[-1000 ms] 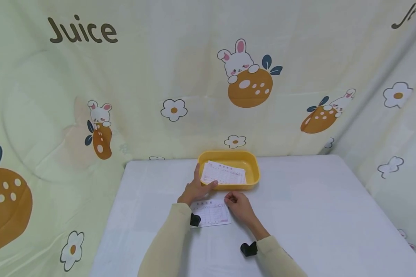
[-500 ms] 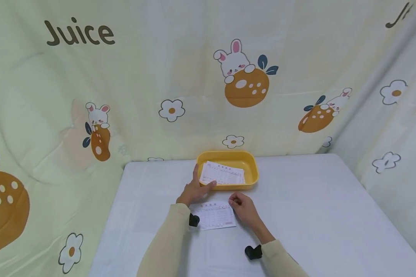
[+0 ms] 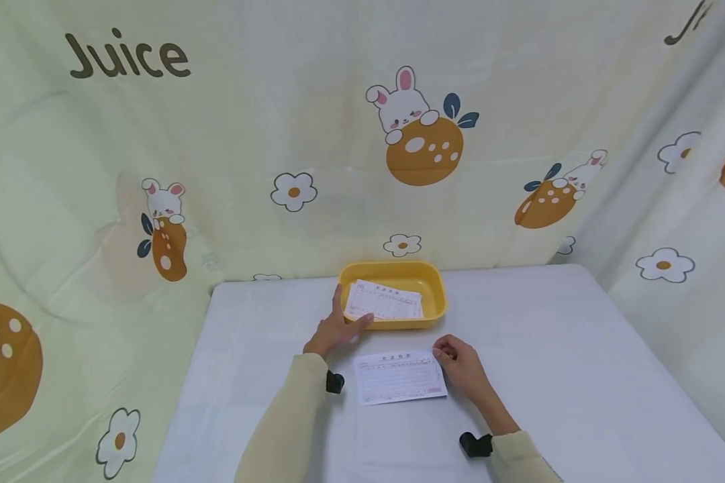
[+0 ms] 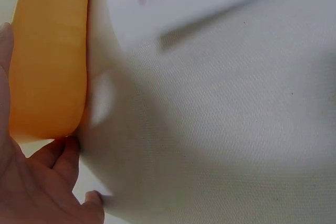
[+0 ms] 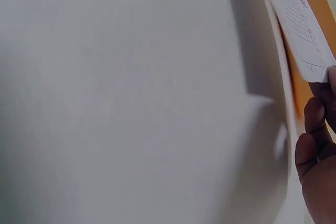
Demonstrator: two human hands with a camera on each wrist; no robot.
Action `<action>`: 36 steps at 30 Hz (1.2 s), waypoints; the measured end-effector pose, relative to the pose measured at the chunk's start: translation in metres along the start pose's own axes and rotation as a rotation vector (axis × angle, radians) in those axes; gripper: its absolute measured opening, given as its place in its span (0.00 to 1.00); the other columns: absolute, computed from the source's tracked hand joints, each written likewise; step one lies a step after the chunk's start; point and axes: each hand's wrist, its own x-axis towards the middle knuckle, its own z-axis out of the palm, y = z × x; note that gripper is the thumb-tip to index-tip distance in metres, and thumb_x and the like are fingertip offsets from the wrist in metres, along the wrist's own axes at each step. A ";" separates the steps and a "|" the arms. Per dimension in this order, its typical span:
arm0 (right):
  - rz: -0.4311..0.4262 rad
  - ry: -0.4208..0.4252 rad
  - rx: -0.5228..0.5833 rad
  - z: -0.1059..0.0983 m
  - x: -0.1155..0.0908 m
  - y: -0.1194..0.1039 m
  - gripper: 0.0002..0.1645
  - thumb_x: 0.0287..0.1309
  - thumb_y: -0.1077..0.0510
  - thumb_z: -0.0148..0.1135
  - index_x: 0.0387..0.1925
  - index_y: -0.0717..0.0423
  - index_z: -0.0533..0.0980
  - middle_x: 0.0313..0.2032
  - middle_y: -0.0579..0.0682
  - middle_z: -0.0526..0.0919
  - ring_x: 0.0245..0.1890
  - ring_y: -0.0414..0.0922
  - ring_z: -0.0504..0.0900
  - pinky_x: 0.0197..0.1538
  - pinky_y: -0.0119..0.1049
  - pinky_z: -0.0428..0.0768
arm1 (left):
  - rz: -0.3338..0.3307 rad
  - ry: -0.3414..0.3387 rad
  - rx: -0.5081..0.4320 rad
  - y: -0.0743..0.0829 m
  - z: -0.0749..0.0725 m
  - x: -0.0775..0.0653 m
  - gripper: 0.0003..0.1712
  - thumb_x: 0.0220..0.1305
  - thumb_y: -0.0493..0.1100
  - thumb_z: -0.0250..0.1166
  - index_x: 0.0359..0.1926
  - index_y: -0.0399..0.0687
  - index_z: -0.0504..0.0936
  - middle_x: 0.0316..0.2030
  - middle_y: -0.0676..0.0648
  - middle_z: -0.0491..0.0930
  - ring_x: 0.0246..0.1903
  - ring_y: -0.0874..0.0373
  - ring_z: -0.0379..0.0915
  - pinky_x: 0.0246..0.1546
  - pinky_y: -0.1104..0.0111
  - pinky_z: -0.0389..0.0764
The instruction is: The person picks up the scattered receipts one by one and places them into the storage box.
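Note:
A yellow plastic tray point(image 3: 438, 295) stands toward the back of the white table. My left hand point(image 3: 332, 332) holds its near left corner, the thumb along the front rim and a finger up the left side; in the left wrist view, curled fingertips of that hand point(image 4: 50, 182) meet the tray's edge point(image 4: 52, 66). Inside lie printed paper forms point(image 3: 383, 302), overlapping. In front of the tray is another printed form point(image 3: 399, 381), whose upper right corner my right hand point(image 3: 464, 365) pinches. The right wrist view shows the form point(image 5: 299, 30) raised above the table, its corner between thumb and finger.
White cloth covers the table point(image 3: 538, 349), and a patterned curtain point(image 3: 338, 134) hangs behind it and at both sides. Each wrist carries a small black camera mount, one on the left point(image 3: 335, 382) and one on the right point(image 3: 476, 444).
My right hand has moved right, drawing the form with it out from beside my left wrist, so more of the sheet shows. The left hand keeps its place on the tray. The view shifts slightly.

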 end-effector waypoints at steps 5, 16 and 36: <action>-0.006 0.024 -0.025 -0.020 -0.004 0.006 0.03 0.76 0.67 0.61 0.47 0.61 0.80 0.37 0.52 0.82 0.39 0.49 0.77 0.41 0.34 0.76 | -0.015 0.006 -0.024 0.003 0.001 -0.003 0.68 0.66 0.74 0.68 0.87 0.67 0.31 0.82 0.35 0.56 0.76 0.28 0.56 0.72 0.33 0.60; -0.056 0.055 -0.024 -0.046 0.006 -0.006 0.05 0.78 0.65 0.60 0.49 0.63 0.80 0.41 0.56 0.83 0.42 0.52 0.78 0.44 0.33 0.76 | -0.011 0.012 -0.054 0.001 0.002 -0.001 0.69 0.63 0.76 0.69 0.87 0.68 0.32 0.81 0.32 0.57 0.76 0.26 0.55 0.72 0.32 0.59; -0.115 0.119 0.029 -0.076 0.056 -0.061 0.09 0.80 0.62 0.59 0.52 0.65 0.79 0.46 0.61 0.84 0.47 0.55 0.79 0.50 0.33 0.78 | 0.032 0.016 -0.017 -0.002 0.004 0.000 0.65 0.69 0.68 0.67 0.87 0.66 0.31 0.79 0.32 0.62 0.76 0.23 0.53 0.73 0.33 0.58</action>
